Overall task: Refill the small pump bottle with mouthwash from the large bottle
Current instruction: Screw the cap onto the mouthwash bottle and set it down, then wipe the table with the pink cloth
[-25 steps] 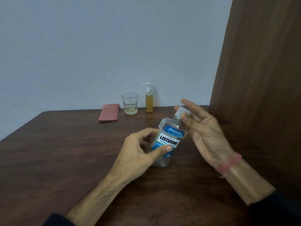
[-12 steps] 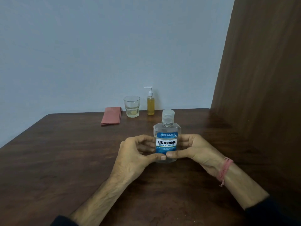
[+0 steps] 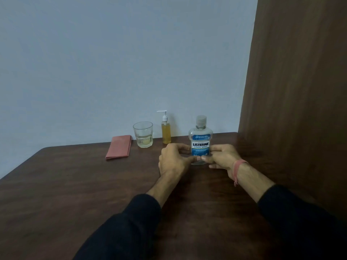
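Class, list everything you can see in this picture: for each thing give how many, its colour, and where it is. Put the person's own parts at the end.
mouthwash bottle: one, clear with a blue label and clear cap on, upright on the table between the two hands
pump bottle: one, amber liquid with a white pump, upright at the back of the table by the wall
glass: one, clear with a little pale liquid, just left of the pump bottle
cloth: one, pink, folded, left of the glass
table: one, dark brown wood
wall: one, pale blue-grey, behind the table
wooden panel: one, brown, at the right
left hand: one, dark sleeve, holds the mouthwash bottle's left side
right hand: one, pink wrist thread, holds its right side
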